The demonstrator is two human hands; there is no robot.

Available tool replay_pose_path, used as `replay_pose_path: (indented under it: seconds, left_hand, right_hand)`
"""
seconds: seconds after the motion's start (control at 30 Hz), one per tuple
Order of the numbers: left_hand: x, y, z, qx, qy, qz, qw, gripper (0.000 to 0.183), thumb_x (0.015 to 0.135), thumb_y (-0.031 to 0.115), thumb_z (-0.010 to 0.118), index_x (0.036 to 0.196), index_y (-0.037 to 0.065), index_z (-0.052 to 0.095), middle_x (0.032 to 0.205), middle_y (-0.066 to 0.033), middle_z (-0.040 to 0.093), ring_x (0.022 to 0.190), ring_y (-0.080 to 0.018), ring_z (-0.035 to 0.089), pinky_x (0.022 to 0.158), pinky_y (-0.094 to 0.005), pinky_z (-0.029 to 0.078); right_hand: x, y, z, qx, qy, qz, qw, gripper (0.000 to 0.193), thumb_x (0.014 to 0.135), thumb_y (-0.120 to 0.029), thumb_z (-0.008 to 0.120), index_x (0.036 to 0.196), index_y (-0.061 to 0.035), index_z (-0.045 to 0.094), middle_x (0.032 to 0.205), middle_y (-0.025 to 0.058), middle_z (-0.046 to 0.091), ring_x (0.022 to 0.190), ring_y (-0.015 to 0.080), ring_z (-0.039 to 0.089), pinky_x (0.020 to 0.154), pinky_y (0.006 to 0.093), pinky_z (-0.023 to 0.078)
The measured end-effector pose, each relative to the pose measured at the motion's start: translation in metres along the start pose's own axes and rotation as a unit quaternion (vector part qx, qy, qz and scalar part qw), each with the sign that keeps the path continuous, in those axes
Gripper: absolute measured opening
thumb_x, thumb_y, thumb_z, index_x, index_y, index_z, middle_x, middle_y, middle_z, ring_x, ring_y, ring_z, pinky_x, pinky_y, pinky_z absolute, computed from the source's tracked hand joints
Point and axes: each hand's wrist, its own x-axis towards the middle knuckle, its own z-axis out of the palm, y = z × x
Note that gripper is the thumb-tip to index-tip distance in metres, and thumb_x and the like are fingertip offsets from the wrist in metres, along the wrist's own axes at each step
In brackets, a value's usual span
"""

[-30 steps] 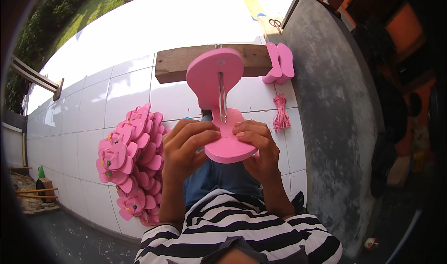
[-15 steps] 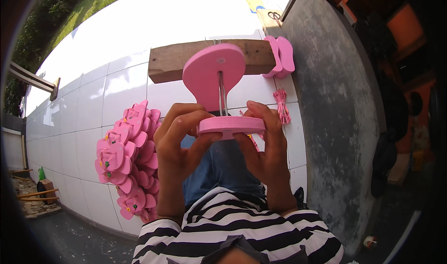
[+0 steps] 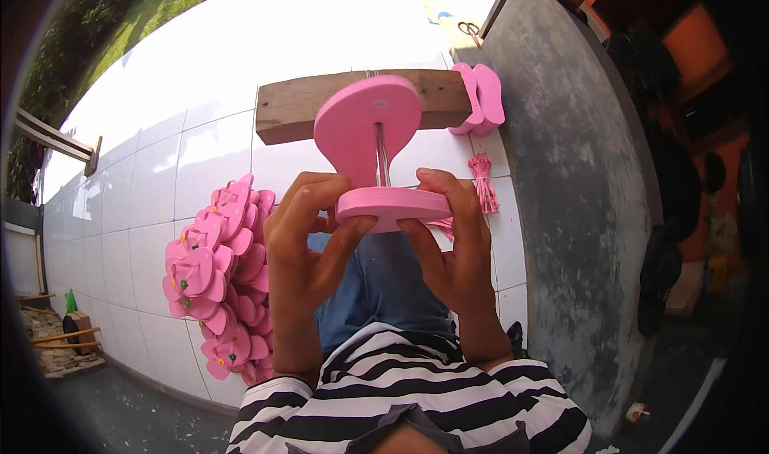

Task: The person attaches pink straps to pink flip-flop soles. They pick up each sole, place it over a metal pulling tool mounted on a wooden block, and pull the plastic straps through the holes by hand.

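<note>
Both my hands grip the near end of a pink flip-flop sole (image 3: 367,105), thumbs underneath and fingers over the top. My left hand (image 3: 308,234) pinches its left side and my right hand (image 3: 452,242) its right side. The sole is strongly bent, its far end standing up with a small pale label on it. A thin metal rod (image 3: 381,153) runs between the far part and the near end. Behind the sole lies a wooden block (image 3: 288,105), with metal wire around it at the top. Where the rod meets the near end is hidden.
A large pile of pink flip-flops (image 3: 216,270) with small coloured flowers lies on the white tiles at left. At right are pink soles (image 3: 487,97), a bundle of pink straps (image 3: 483,183) and scissors (image 3: 469,31). A grey concrete strip (image 3: 561,173) runs alongside.
Both hands have moved slightly away from me, carrying the near end of the sole closer to its far end. More of its underside shows. The grip is unchanged.
</note>
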Motion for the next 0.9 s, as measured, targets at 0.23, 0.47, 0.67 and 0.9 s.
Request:
replay_pose_path:
  seconds: [0.23,0.47,0.67,0.9]
  left_hand:
    - [0.015,0.02,0.0,-0.034,0.005,-0.125,0.992,0.03,0.082,0.007,0.078,0.101,0.0,0.056,0.092,-0.0063,0.058,0.072,-0.008,0.059,0.054,-0.022,0.057]
    - [0.054,-0.021,0.018,0.119,0.116,-0.031,0.986,0.039,0.081,0.007,0.081,0.104,0.0,0.05,0.086,-0.0082,0.06,0.067,-0.0118,0.064,0.059,-0.0256,0.056]
    - [0.034,-0.058,0.038,0.135,0.212,0.169,0.953,0.033,0.084,0.005,0.077,0.105,0.003,0.052,0.089,-0.0051,0.057,0.076,-0.009,0.058,0.057,-0.0239,0.051]
    - [-0.048,-0.16,0.067,0.187,0.174,0.082,0.963,0.03,0.086,0.0,0.07,0.111,-0.001,0.054,0.105,-0.0141,0.056,0.093,-0.0242,0.058,0.078,-0.0345,0.049]
  right_hand:
    - [0.009,-0.011,-0.008,-0.077,-0.01,0.055,0.995,0.057,0.09,-0.017,0.072,0.142,-0.0106,0.049,0.122,0.014,0.044,0.115,0.0302,0.044,0.094,0.041,0.043]
    - [0.048,0.032,0.022,-0.084,0.112,0.075,0.987,0.069,0.082,-0.022,0.081,0.137,-0.0029,0.043,0.126,0.018,0.034,0.12,0.0348,0.036,0.1,0.0456,0.037]
    - [0.037,0.054,0.034,-0.019,0.218,0.091,0.972,0.091,0.076,-0.029,0.086,0.138,-0.0002,0.026,0.131,0.017,0.032,0.123,0.0299,0.038,0.098,0.0433,0.041]
    - [-0.059,0.14,0.107,0.079,0.14,0.195,0.968,0.038,0.094,-0.017,0.065,0.12,0.0021,0.046,0.125,0.0151,0.048,0.115,0.026,0.056,0.096,0.038,0.049]
